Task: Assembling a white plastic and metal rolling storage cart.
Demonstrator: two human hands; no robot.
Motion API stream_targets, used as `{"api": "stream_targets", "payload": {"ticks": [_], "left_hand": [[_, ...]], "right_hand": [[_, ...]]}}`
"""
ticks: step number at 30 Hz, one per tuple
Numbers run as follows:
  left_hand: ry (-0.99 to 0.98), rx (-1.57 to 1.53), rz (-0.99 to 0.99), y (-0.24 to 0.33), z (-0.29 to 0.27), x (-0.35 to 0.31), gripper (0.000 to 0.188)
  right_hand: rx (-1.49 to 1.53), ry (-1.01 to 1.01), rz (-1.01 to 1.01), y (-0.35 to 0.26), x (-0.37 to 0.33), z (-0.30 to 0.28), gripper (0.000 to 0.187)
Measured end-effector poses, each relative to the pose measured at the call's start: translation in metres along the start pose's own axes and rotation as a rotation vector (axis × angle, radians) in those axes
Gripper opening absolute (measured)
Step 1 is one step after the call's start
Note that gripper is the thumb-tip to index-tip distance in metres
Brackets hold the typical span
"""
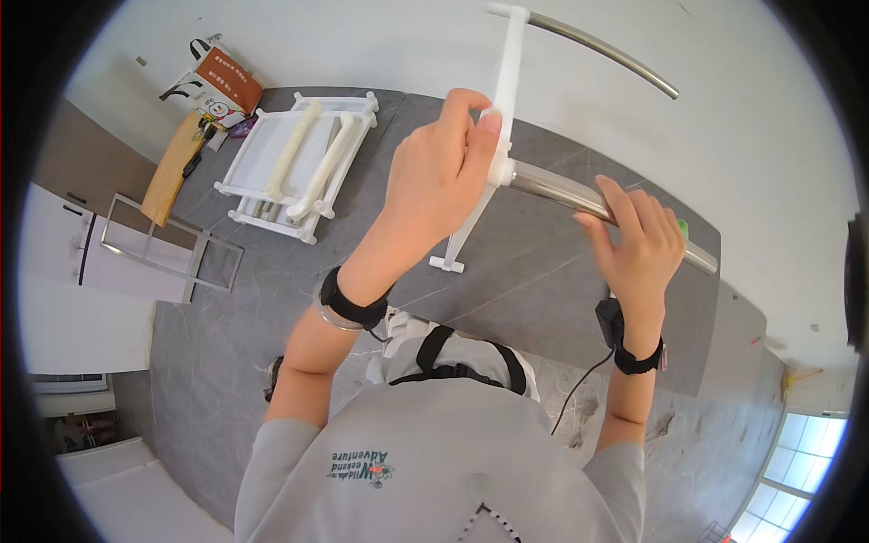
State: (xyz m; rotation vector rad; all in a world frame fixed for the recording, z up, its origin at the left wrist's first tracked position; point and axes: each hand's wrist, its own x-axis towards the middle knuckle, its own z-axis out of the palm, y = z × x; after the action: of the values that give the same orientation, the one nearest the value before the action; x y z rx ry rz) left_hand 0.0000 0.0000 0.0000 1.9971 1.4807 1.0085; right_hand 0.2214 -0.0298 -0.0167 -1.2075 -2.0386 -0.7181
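My left hand (439,163) is closed around a long white plastic bar (510,86), just above its middle joint. A shiny metal tube (548,184) runs rightward out of that joint. My right hand (641,240) grips this tube toward its far end, with the thumb below and fingers over the top. A bit of green shows behind those fingers. From the bar's upper end a second metal tube (615,54) sticks out to the right, untouched by either hand. The bar's lower end has a short white crosspiece (446,265) near the grey table (543,281).
White plastic rack frames with cream-coloured bars (294,149) are stacked at the table's left. Behind them stand a brown-and-white bag (226,81) and a curved wooden piece (176,167). A thin metal frame (217,262) is at the left. A black cable (579,385) hangs near my right wrist.
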Motion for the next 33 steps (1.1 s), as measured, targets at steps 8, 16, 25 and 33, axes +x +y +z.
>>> {"api": "stream_targets", "payload": {"ticks": [8,16,25,33], "left_hand": [[0.026,-0.234,0.176,-0.085,0.045,-0.049,0.031],[-0.154,0.077,0.238,-0.142,0.092,-0.085,0.034],[-0.113,0.148,0.152,-0.157,0.088,-0.091,0.027],[-0.127,0.349,0.085,-0.186,0.054,-0.092,0.023]], "right_hand": [[0.078,0.001,0.09,0.01,-0.018,-0.005,0.036],[0.139,-0.004,0.184,0.01,-0.025,-0.011,0.029],[0.274,0.085,0.215,0.005,-0.043,0.006,0.03],[0.707,-0.155,0.727,-0.015,-0.094,0.043,0.031]]}}
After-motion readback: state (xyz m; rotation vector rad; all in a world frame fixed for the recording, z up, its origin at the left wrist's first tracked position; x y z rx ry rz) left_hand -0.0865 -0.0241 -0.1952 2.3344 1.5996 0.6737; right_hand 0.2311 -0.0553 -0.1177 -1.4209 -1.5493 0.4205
